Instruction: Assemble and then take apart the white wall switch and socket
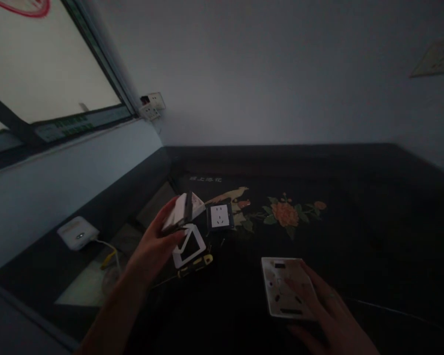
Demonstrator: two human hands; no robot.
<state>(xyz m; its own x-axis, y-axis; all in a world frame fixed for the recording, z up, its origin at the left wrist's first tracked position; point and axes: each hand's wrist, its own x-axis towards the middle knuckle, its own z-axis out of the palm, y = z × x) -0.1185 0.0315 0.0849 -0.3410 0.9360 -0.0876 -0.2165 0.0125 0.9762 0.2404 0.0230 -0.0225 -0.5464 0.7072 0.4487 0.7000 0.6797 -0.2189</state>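
My left hand (157, 241) is closed round a white, boxy piece with a dark edge (177, 212), perhaps part of a wall socket. Directly below its fingers lies a white square frame (198, 239). A socket insert with a dark surround (219, 216) rests just to the right. My right hand (323, 305) grips a white square socket plate (283, 288) by its right side, with slots and holes facing up. A yellow and black screwdriver (195, 266) lies near the frame, its shaft pointing left. Small screws (222, 242) sit close to the insert.
The dark table (237, 315) carries a painted bird and flowers (285, 214). At left are a white device (77, 232) with a cable and a pale sheet (83, 286). Wall sockets (153, 104) hang by the window, and another wall socket (437, 58) is at upper right.
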